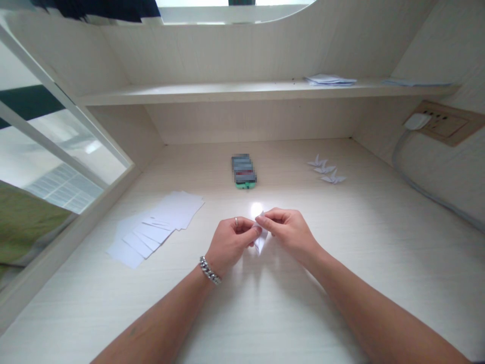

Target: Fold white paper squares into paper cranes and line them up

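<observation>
A small piece of folded white paper (260, 244) is held between both hands above the middle of the desk, its pointed lower end hanging down. My left hand (235, 236), with a ring on one finger and a chain bracelet at the wrist, pinches the paper's left side between thumb and fingers. On the upper right, my right hand (288, 230) grips the paper's top with thumb and forefinger. Some of the folds are hidden behind the fingers. Several folded paper cranes (333, 177) stand at the back right of the desk.
Loose white paper sheets (182, 207) lie fanned out at the left. Behind my hands is a phone with a green edge (245, 185). More paper (329, 80) rests on the shelf (212, 92). A plug (417, 121) with a grey cable (424, 192) is in the right wall's socket.
</observation>
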`<act>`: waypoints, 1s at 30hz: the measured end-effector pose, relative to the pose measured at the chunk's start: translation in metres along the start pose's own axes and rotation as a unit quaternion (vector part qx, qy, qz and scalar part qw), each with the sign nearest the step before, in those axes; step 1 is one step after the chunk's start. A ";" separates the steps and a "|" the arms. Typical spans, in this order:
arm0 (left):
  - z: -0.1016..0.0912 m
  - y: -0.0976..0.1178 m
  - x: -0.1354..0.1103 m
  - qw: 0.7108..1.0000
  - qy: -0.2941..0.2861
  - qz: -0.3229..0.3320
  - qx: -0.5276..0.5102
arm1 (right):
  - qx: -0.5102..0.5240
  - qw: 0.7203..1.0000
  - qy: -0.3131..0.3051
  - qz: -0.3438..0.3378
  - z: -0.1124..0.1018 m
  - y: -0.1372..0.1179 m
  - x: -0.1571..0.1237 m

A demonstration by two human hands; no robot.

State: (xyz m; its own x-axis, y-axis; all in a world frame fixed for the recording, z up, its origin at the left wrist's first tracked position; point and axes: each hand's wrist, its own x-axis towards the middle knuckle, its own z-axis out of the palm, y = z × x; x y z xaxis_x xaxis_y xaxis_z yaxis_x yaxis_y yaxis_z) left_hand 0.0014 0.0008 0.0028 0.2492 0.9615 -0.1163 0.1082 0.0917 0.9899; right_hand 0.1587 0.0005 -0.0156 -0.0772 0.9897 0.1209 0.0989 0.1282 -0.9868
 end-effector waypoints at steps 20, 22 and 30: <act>0.000 -0.003 0.001 0.999 -0.013 0.030 0.021 | 0.035 0.999 -0.004 0.023 0.002 0.001 0.000; 0.000 -0.004 0.001 0.999 -0.014 0.028 0.024 | 0.032 0.999 0.001 0.020 0.001 0.002 0.001; 0.000 -0.006 0.002 0.999 -0.023 0.020 0.024 | 0.068 0.996 -0.005 0.051 0.002 -0.002 0.000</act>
State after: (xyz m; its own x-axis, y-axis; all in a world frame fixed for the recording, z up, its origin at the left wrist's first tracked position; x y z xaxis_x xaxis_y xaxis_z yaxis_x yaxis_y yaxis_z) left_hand 0.0010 0.0022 -0.0038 0.2976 0.9512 -0.0817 0.1435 0.0401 0.9888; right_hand 0.1566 0.0003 -0.0141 -0.0845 0.9962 0.0190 -0.0284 0.0167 -0.9995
